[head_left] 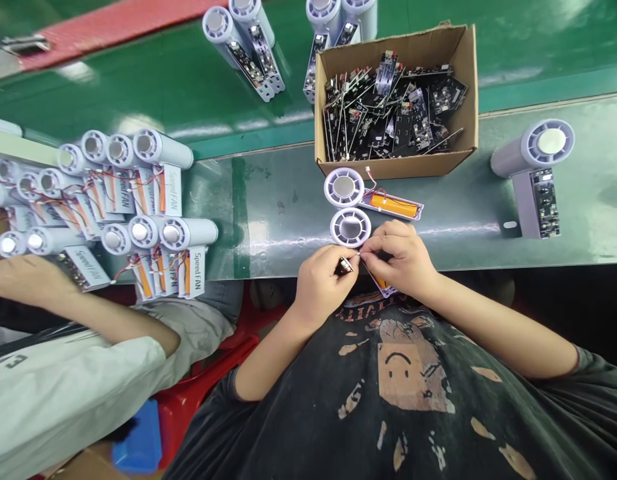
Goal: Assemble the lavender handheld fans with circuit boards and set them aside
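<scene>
My left hand is closed around a small black circuit board, of which only one end shows. Fingertips of my right hand pinch a tiny white wire connector against the board's edge; whether it is plugged in, I cannot tell. Just beyond my hands lies a lilac handheld fan, its opened handle with an orange battery partly hidden beneath my right hand. A second fan rests behind it, its handle open on another orange battery and wires.
A cardboard box full of circuit boards stands behind the fans. One fan with a board stands at right. Many fans crowd the left, near a co-worker's arm. More fans stand at the back.
</scene>
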The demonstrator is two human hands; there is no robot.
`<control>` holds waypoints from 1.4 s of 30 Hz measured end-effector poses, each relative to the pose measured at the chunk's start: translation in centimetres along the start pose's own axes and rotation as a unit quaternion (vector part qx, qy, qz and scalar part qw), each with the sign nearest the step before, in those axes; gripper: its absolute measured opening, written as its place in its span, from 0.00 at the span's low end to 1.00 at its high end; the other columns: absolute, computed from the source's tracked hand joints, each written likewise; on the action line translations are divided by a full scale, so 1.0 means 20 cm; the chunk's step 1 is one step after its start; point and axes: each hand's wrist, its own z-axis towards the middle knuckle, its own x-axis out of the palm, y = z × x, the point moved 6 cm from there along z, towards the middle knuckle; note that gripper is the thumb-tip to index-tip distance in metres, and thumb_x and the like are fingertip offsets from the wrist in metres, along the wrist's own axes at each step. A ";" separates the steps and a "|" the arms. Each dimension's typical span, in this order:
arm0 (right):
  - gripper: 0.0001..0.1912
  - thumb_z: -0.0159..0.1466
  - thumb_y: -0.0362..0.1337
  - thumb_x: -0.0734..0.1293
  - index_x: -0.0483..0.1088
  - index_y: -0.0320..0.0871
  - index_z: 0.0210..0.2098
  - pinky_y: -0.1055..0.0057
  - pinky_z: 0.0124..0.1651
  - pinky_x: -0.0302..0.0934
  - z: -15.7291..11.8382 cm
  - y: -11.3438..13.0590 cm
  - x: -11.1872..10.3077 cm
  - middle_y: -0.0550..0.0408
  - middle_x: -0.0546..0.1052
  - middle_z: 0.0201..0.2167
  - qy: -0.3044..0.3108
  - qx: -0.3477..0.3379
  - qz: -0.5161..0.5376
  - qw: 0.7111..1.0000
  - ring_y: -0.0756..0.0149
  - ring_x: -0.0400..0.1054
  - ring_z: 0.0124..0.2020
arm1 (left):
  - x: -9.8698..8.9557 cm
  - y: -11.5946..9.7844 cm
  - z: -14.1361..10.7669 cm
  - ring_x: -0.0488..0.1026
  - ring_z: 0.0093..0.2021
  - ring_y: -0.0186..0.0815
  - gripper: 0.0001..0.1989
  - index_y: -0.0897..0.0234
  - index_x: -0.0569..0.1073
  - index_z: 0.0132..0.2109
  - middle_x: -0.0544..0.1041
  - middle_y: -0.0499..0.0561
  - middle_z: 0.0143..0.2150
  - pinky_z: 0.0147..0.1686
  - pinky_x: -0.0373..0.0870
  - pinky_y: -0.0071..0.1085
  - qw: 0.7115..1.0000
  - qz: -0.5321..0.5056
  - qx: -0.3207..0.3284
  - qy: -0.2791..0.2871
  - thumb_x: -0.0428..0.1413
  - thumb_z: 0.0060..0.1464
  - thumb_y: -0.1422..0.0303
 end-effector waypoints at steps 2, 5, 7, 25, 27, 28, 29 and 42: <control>0.07 0.61 0.34 0.66 0.76 0.45 0.29 0.64 0.42 0.54 0.00 0.00 0.00 0.57 0.75 0.28 -0.006 -0.007 -0.001 1.000 0.65 0.68 0.33 | -0.01 -0.03 0.00 0.77 0.34 0.34 0.05 0.63 0.75 0.38 0.81 0.50 0.33 0.36 0.70 0.28 0.998 0.046 0.040 -0.001 0.55 0.58 0.73; 0.07 0.61 0.34 0.66 0.76 0.45 0.30 0.64 0.42 0.54 0.00 -0.01 -0.01 0.57 0.75 0.28 -0.007 -0.011 0.002 1.000 0.65 0.68 0.34 | -0.01 -0.05 -0.01 0.78 0.35 0.35 0.07 0.63 0.76 0.41 0.82 0.51 0.37 0.37 0.71 0.29 0.993 0.083 0.086 -0.004 0.54 0.59 0.75; 0.07 0.62 0.34 0.66 0.76 0.46 0.30 0.64 0.42 0.54 0.00 -0.01 0.00 0.57 0.75 0.28 -0.002 -0.007 0.002 1.000 0.65 0.68 0.34 | 0.00 -0.05 -0.01 0.78 0.35 0.35 0.07 0.63 0.76 0.39 0.82 0.51 0.36 0.37 0.71 0.29 0.992 0.087 0.089 -0.005 0.53 0.59 0.76; 0.09 0.61 0.32 0.66 0.73 0.47 0.25 0.61 0.42 0.48 0.03 0.14 -0.01 0.59 0.74 0.26 -0.007 -0.086 -0.153 0.985 0.65 0.60 0.33 | -0.06 0.05 -0.11 0.78 0.42 0.40 0.14 0.63 0.73 0.52 0.81 0.54 0.43 0.43 0.74 0.34 0.989 0.021 -0.111 0.092 0.52 0.60 0.73; 0.09 0.61 0.33 0.66 0.73 0.47 0.25 0.60 0.41 0.47 0.03 0.15 0.00 0.58 0.73 0.26 0.000 -0.085 -0.161 0.983 0.64 0.60 0.34 | -0.04 0.04 -0.10 0.78 0.40 0.40 0.14 0.63 0.73 0.51 0.81 0.54 0.41 0.41 0.74 0.34 0.990 0.037 -0.101 0.089 0.52 0.60 0.74; 0.09 0.61 0.33 0.66 0.73 0.47 0.25 0.59 0.41 0.47 0.02 0.15 0.01 0.58 0.73 0.26 0.004 -0.085 -0.166 0.982 0.63 0.59 0.34 | -0.03 0.04 -0.10 0.78 0.40 0.40 0.14 0.63 0.73 0.51 0.81 0.53 0.40 0.40 0.74 0.33 0.990 0.040 -0.099 0.089 0.51 0.60 0.74; 0.10 0.62 0.33 0.66 0.73 0.48 0.25 0.59 0.41 0.46 0.02 0.15 0.01 0.58 0.73 0.26 0.005 -0.084 -0.171 0.982 0.63 0.59 0.34 | -0.03 0.04 -0.10 0.77 0.39 0.39 0.13 0.63 0.73 0.51 0.81 0.53 0.39 0.40 0.74 0.33 0.990 0.041 -0.098 0.089 0.51 0.60 0.75; 0.14 0.66 0.38 0.63 0.66 0.46 0.23 0.57 0.41 0.45 0.02 0.18 0.03 0.57 0.70 0.26 0.006 -0.117 -0.252 0.960 0.62 0.57 0.35 | -0.02 -0.02 -0.09 0.76 0.36 0.40 0.13 0.67 0.72 0.49 0.79 0.53 0.35 0.36 0.73 0.34 0.988 0.122 -0.036 0.085 0.50 0.58 0.76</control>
